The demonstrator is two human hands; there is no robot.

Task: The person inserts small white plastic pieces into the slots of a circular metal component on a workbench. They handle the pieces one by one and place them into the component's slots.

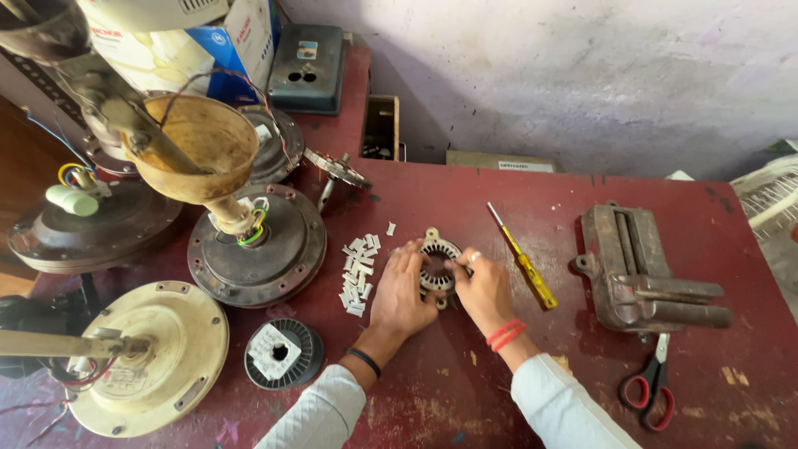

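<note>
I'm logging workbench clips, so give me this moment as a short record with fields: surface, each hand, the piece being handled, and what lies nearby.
surface: red workbench
left hand: fingers resting on the stator core
right hand: fingertips at the core's right rim
piece: ring-shaped slotted stator core, lying flat
left of it: pile of small white paper strips
right of it: yellow-handled screwdriver, metal bench vise, red-handled scissors
near left: wire spool, ceiling fan motor housings

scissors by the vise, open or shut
Shut: the red-handled scissors lie flat on the table, both handle loops side by side, blades together pointing toward the vise.
</note>
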